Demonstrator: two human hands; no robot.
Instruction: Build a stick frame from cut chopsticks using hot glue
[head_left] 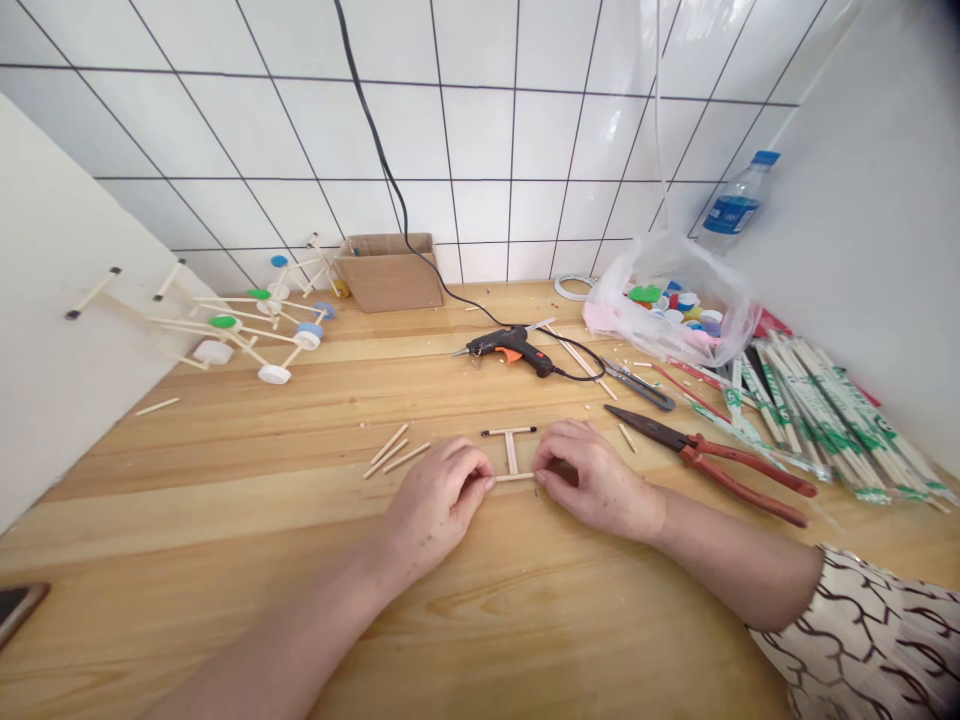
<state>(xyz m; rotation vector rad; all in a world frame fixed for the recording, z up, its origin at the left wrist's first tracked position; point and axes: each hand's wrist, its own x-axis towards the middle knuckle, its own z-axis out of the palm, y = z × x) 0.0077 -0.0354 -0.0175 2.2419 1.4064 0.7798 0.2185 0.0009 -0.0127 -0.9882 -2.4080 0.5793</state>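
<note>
Mid-bench, toward its front edge, the left hand [442, 492] and right hand [592, 482] each pinch an end of the stick frame [511, 452], seemingly early work: three sticks joined, no caps, cut sticks [394, 452] lying unused alongside.

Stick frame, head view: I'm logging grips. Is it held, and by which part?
Yes. The left hand pinches the left end of the near crossbar of the stick frame; the right hand pinches its right end.
</note>
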